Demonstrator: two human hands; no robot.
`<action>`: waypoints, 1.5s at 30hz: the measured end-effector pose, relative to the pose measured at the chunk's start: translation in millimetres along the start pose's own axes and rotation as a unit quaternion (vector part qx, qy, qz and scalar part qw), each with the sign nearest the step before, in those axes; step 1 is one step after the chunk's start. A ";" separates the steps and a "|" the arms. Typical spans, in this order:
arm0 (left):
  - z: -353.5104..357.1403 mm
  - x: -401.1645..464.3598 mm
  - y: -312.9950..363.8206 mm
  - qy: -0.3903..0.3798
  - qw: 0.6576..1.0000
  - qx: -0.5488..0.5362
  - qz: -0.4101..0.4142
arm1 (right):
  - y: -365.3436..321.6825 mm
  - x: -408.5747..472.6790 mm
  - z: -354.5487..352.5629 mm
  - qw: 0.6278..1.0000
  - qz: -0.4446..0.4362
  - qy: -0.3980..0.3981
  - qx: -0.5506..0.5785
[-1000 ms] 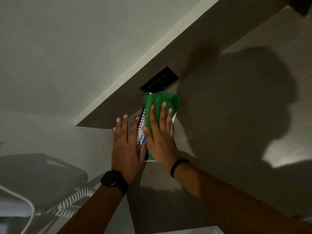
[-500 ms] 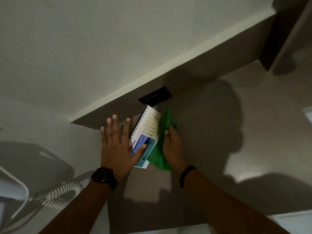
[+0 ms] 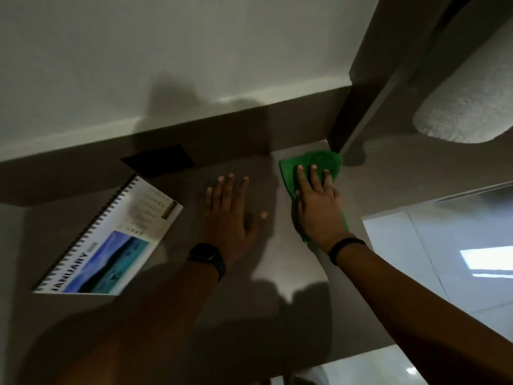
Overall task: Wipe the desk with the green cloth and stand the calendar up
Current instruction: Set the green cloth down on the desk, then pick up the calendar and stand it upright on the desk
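You have bare desk [image 3: 261, 268] between the flat calendar [image 3: 111, 240] and your right hand [image 3: 319, 209]; your left hand [image 3: 230, 218] lies there.

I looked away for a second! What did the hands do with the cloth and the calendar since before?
The right hand slid the green cloth off the calendar to the desk's far right corner. The left hand let go of the calendar and rests flat on the desk. Same as before: the calendar lies flat, not stood up.

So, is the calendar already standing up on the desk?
No, the calendar lies flat on the desk, its January page facing up, to the left of the left hand.
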State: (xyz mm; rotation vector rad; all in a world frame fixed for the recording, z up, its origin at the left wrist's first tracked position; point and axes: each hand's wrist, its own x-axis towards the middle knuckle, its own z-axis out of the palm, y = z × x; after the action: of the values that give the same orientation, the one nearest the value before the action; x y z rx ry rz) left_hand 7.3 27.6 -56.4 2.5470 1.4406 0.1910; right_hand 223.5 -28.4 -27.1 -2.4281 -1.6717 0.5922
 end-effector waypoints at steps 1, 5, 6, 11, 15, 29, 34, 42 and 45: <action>11.4 1.4 0.7 -0.008 1.000 -0.002 -0.011 | 7.2 0.9 8.4 1.000 0.000 -0.001 -0.028; 40.7 -3.8 -5.1 -0.017 0.999 0.015 -0.037 | 18.7 2.9 30.8 0.998 -0.002 0.043 -0.051; 44.0 -4.4 -6.4 -0.008 0.999 0.022 -0.037 | 19.5 3.9 34.1 0.997 -0.005 0.050 -0.056; 49.1 -2.7 -8.9 0.012 0.999 0.022 -0.039 | 20.1 5.1 34.2 0.997 -0.008 0.046 -0.062; 48.1 -2.8 -10.2 0.000 0.999 0.005 -0.037 | 14.1 1.7 23.9 0.998 -0.007 0.027 -0.059; -39.8 -154.1 -21.0 0.434 0.637 -0.484 -0.414 | -195.2 11.1 46.8 0.925 -0.194 -0.193 0.262; -41.1 -166.2 -60.0 0.424 0.597 -0.515 -0.445 | -213.0 6.6 68.0 0.915 -0.188 -0.167 0.316; -50.8 -155.6 -144.5 0.341 0.652 -0.536 -0.415 | -235.4 -25.4 85.7 0.898 -0.138 -0.105 0.405; -61.5 -136.7 -186.4 0.291 0.663 -0.544 -0.424 | -250.0 -45.3 99.6 0.879 -0.109 -0.085 0.456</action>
State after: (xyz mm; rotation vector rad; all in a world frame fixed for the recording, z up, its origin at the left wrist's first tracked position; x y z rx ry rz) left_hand -231.0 10.9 -43.6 0.7251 1.7136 1.2896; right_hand -46.3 12.9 -25.5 -1.5190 -1.2442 1.2313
